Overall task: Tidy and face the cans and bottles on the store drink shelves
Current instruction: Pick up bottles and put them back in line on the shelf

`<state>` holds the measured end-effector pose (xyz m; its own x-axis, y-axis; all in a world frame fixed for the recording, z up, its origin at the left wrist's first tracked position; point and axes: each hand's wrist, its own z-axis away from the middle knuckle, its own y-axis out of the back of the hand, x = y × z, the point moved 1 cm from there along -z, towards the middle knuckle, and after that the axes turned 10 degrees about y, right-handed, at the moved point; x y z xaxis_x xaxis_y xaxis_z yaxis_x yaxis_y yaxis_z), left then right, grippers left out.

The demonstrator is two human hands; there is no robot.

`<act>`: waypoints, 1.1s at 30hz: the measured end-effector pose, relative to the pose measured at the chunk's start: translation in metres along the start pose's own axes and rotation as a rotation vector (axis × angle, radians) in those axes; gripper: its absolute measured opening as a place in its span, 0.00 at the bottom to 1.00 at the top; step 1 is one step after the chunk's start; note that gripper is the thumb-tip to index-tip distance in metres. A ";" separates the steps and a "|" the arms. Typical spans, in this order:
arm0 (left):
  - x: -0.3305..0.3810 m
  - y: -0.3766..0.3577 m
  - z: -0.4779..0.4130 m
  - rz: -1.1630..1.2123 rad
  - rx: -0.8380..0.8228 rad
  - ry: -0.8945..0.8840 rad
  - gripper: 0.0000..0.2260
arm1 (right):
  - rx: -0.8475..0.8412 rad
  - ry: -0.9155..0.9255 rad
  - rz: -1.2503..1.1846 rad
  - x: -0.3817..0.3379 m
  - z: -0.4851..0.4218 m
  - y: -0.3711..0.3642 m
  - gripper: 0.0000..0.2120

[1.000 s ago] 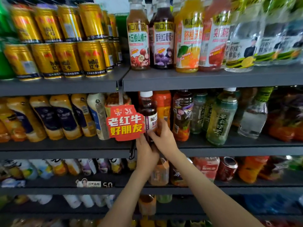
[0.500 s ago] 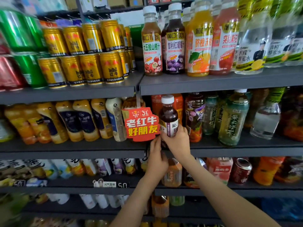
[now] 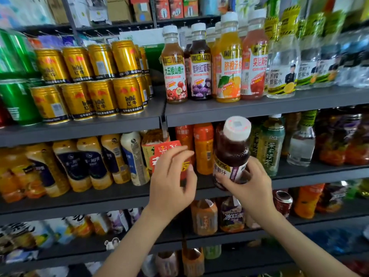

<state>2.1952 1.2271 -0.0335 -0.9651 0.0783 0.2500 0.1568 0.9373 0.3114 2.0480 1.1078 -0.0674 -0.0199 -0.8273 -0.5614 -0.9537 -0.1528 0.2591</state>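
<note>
- Head view: the right hand (image 3: 246, 182) grips a dark grape juice bottle (image 3: 231, 154) around its lower label, at about 4 o'clock from the middle of the picture.
- The bottle is lifted off the middle shelf (image 3: 319, 172) and tips toward the camera, so its white cap (image 3: 236, 127) shows from above. I think it is held this way to pull it out past the shelf above.
- The left hand (image 3: 171, 182) is at about 7 o'clock, fingers loosely curled and holding nothing. It sits in front of a red Red Bull sign (image 3: 166, 150), maybe to keep the sign out of the way.
- On the top shelf at 12 o'clock stands another grape juice bottle (image 3: 200, 66), label facing out, beside the hawthorn juice bottle (image 3: 173, 66). The lifted one likely belongs in that row.
- Gold Red Bull cans (image 3: 127, 94) sit stacked in two layers at 10 o'clock, some with their barcodes facing out.
</note>
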 end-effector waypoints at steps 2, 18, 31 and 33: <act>-0.008 0.006 -0.027 -0.080 0.018 0.066 0.14 | 0.055 -0.002 -0.101 -0.027 -0.022 0.010 0.20; -0.052 0.015 -0.123 -0.342 -0.127 0.166 0.14 | 0.074 -0.033 -0.035 -0.071 -0.190 -0.025 0.14; -0.053 -0.006 -0.148 -0.330 -0.223 0.213 0.21 | -0.091 0.191 0.485 -0.048 -0.187 -0.054 0.51; -0.051 -0.009 -0.148 -0.390 -0.251 0.203 0.23 | -0.110 0.142 0.473 -0.043 -0.192 -0.058 0.50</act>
<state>2.2741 1.1639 0.0868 -0.9056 -0.3520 0.2367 -0.1375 0.7714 0.6213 2.1622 1.0485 0.0931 -0.3933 -0.8842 -0.2519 -0.8128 0.2063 0.5448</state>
